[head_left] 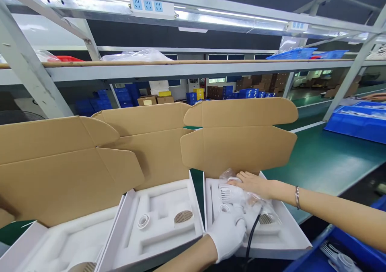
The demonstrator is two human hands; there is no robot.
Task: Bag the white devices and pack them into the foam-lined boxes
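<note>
A: So the gloved left hand grips the bagged white appliance in the right-most foam tray, bare right hand flat on top.
B: Yeah, the black cord could snag outside the tray edge.

Wearing a white glove on the left hand, fitting snugly, creasing slightly at the knuckles and ending at the wrist; leaving the left forearm uncovered, showing no sleeve. Going ungloved on the right hand; wearing a thin silvery bracelet around the right wrist, sitting close against the arm; showing no sleeve along the right forearm either
</note>
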